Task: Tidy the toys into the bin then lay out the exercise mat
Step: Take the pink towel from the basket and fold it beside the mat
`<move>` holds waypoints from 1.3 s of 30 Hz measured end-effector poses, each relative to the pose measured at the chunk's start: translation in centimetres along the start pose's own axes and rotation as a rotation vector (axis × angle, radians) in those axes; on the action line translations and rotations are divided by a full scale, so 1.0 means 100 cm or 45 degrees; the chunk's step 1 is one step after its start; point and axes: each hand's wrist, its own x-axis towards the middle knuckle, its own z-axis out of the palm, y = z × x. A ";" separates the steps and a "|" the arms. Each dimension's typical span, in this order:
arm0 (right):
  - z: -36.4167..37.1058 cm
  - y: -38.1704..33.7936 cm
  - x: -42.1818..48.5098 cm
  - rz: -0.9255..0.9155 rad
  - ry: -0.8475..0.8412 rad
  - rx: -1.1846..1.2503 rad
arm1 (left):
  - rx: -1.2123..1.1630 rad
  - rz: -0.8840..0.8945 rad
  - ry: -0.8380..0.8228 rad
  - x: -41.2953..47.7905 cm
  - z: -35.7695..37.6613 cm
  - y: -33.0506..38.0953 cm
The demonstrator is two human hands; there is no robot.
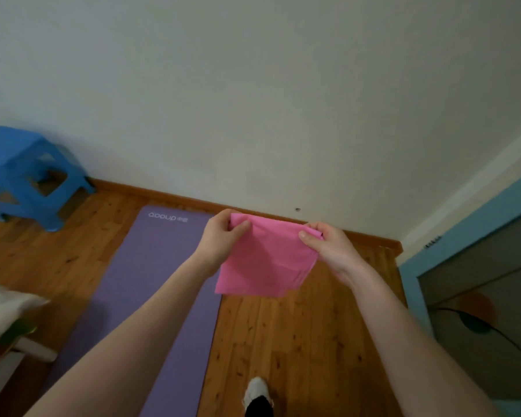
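Observation:
A purple exercise mat [151,284] lies unrolled flat on the wooden floor, its far end with white lettering close to the wall. Above its right edge I hold up a folded pink sheet [265,260] in the air. My left hand [220,239] pinches its top left corner, thumb in front. My right hand [328,245] pinches the top right corner. The sheet hangs down in several folded layers. No toys and no bin are in view.
A blue plastic stool [24,176] stands at the far left by the wall. A white and green object [3,317] sits at the left edge. A blue-framed door [451,260] is at the right. My white shoe [257,392] stands on the floor beside the mat.

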 end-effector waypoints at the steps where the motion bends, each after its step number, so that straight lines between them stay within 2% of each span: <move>1: 0.001 0.009 0.022 0.037 -0.025 -0.025 | 0.019 -0.040 0.009 0.017 0.004 -0.009; 8: 0.020 0.044 0.112 0.084 -0.111 -0.205 | 0.144 -0.167 0.005 0.086 0.013 -0.061; 13: 0.054 0.088 0.161 0.099 -0.121 -0.300 | 0.293 -0.236 -0.079 0.131 0.012 -0.117; 20: 0.115 0.212 0.231 0.170 -0.063 -0.298 | 0.430 -0.322 -0.140 0.185 0.041 -0.255; 24: 0.154 0.319 0.279 0.202 -0.056 -0.318 | 0.500 -0.328 -0.175 0.220 0.073 -0.364; 28: 0.188 0.410 0.333 0.138 -0.043 -0.392 | 0.535 -0.278 -0.156 0.258 0.103 -0.466; 34: 0.219 0.494 0.398 -0.072 0.101 -0.371 | 0.519 -0.104 -0.113 0.310 0.127 -0.565; 39: 0.256 0.583 0.401 -0.088 -0.036 -0.432 | 0.765 -0.083 -0.304 0.301 0.137 -0.666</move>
